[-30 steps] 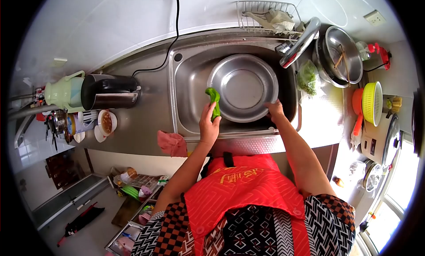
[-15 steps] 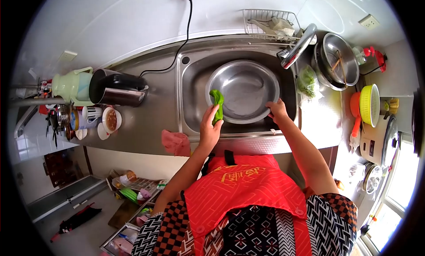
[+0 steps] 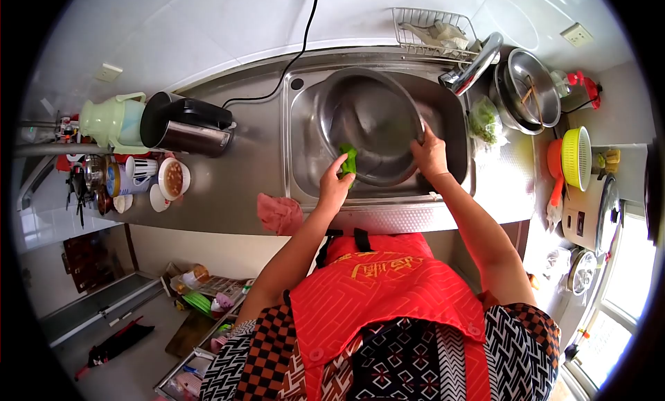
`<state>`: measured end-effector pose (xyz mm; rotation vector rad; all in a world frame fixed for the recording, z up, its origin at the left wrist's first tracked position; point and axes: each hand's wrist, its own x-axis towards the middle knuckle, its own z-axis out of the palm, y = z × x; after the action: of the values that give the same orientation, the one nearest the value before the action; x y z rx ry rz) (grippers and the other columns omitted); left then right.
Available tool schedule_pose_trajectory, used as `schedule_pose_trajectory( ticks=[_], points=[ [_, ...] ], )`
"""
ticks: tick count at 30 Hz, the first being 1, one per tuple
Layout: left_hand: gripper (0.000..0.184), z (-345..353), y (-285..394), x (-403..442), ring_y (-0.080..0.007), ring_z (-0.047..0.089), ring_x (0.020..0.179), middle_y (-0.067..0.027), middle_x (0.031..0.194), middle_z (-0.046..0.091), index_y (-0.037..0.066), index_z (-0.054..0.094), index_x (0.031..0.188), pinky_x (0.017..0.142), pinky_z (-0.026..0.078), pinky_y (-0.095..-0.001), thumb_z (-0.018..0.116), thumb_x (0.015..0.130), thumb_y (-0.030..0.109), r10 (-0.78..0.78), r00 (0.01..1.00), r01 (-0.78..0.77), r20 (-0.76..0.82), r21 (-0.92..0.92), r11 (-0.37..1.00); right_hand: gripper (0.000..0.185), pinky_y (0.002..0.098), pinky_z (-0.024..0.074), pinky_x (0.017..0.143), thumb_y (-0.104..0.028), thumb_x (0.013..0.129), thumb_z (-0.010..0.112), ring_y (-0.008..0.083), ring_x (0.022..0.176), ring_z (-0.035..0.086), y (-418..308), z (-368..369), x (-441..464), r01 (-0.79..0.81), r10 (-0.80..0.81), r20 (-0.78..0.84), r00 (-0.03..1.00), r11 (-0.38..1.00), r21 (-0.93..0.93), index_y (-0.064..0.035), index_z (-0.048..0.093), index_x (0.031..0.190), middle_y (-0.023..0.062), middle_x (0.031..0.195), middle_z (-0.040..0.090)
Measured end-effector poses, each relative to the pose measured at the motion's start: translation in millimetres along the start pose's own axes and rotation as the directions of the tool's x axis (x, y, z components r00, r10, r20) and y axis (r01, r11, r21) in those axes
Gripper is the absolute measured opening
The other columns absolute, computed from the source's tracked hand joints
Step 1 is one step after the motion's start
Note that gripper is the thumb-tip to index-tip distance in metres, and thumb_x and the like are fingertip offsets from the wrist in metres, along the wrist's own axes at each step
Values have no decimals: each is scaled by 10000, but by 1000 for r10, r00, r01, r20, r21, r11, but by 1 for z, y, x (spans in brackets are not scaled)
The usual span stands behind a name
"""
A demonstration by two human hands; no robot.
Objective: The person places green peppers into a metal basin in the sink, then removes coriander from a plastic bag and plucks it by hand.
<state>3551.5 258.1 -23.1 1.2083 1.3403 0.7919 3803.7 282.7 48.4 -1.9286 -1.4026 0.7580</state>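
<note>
At the steel sink (image 3: 303, 172), the right hand (image 3: 431, 155) pinches the tilted basin (image 3: 370, 167)'s rim, which could slip if wet; the left hand (image 3: 335, 187) grips a green pepper (image 3: 348, 160).

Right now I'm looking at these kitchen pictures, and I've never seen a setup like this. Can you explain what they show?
There's no machine here. A person uses two bare hands, and every picture comes from one camera worn on their head, looking forward and down. The left hand holds a green pepper. The right hand grips the rim of a metal basin, which looks tilted in the sink. On the counter, left of the sink, are a kettle and a pink cloth. To the right are a bag of greens and metal bowls.
</note>
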Motion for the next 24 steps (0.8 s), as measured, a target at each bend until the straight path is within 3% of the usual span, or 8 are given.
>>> schedule_pose_trajectory(
  ticks=[4, 8, 11, 14, 17, 19, 21, 24],
  points=[
    [472, 6, 13, -2, -143, 563, 921, -70, 1093, 563, 35, 471, 1268, 795, 466, -256, 567, 818, -70, -211, 973, 223, 91, -588, 777, 687, 392, 547, 644, -16, 700, 563, 345, 785, 630, -30, -3, -22, 471, -483, -3, 876, 855, -218, -328, 441, 1299, 147, 1275, 491],
    [405, 6, 15, -2, -157, 565, 951, -68, 1132, 559, 56, 494, 1232, 807, 458, -296, 555, 842, -33, -256, 954, 294, 158, -677, 675, 657, 282, 520, 466, -12, 680, 577, 202, 604, 643, -40, -4, -35, 662, -696, 72, 714, 639, -392, -353, 519, 1239, 101, 1283, 501],
    [348, 8, 26, -4, -175, 576, 944, -69, 1137, 563, 76, 509, 1202, 799, 459, -344, 541, 863, 2, -286, 940, 331, 189, -713, 618, 623, 273, 506, 443, -20, 697, 570, 185, 579, 631, -46, -10, -41, 715, -754, 103, 648, 557, -424, -355, 536, 1221, 98, 1283, 502],
    [301, 11, 32, -4, -226, 582, 937, -86, 1138, 563, 94, 520, 1177, 784, 462, -381, 521, 882, 32, -322, 919, 378, 226, -734, 564, 644, 283, 512, 459, -16, 691, 574, 197, 608, 642, -38, -9, -38, 673, -723, 77, 687, 592, -443, -362, 521, 1231, 95, 1286, 500],
    [266, 13, 26, 0, -294, 576, 957, -114, 1144, 559, 106, 527, 1154, 782, 469, -403, 507, 895, 51, -353, 894, 421, 276, -784, 456, 658, 329, 542, 583, 31, 667, 562, 261, 733, 647, -26, -6, -36, 484, -529, -6, 849, 782, -391, -305, 529, 1232, 97, 1283, 504],
    [252, 15, 26, 3, -338, 564, 982, -131, 1150, 556, 110, 522, 1147, 791, 475, -417, 499, 901, 63, -375, 878, 432, 298, -830, 353, 620, 375, 524, 701, 2, 717, 528, 323, 864, 621, -6, 1, -29, 256, -266, -73, 961, 958, -127, -280, 483, 1267, 118, 1297, 477],
    [261, 17, 28, 9, -354, 558, 1002, -145, 1151, 551, 125, 491, 1164, 813, 482, -440, 485, 909, 70, -346, 874, 440, 341, -856, 269, 586, 396, 485, 805, -43, 720, 542, 355, 940, 590, 30, 16, -17, 184, -172, -217, 961, 982, 38, -202, 471, 1279, 159, 1218, 531],
    [313, 27, 19, 25, -338, 546, 1029, -130, 1187, 525, 162, 447, 1216, 826, 478, -440, 467, 917, 70, -316, 864, 470, 391, -852, 232, 576, 404, 465, 836, -100, 712, 578, 376, 966, 575, 73, 29, -6, -170, 187, -141, 972, 977, 126, -143, 466, 1276, 192, 1101, 589]
  ],
)
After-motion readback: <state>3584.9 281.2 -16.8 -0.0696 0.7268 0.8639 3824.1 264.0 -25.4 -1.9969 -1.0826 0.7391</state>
